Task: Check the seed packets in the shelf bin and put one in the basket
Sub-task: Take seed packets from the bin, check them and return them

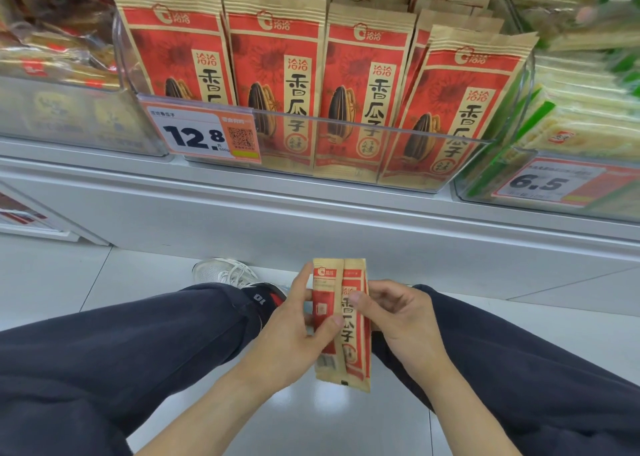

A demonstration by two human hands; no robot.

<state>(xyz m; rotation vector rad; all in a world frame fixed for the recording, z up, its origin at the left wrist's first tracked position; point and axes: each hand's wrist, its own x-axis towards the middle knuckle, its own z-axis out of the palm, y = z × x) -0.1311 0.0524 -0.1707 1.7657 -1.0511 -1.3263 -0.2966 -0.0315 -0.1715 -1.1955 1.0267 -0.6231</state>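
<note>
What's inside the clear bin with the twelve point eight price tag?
Red seed packets stand upright in the bin, four across the front, more rows behind them. The bin's floor is covered.

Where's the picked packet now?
Head view, bottom centre: the packet is held upright between left hand and right hand, below the bin.

**Two seed packets in my hands**

I crouch before the shelf, my left hand and right hand gripping two red-and-kraft sunflower seed packets edge-on between my knees. Above, the clear shelf bin holds four upright rows of packets, with a 12.8 price tag clipped to its front.
</note>
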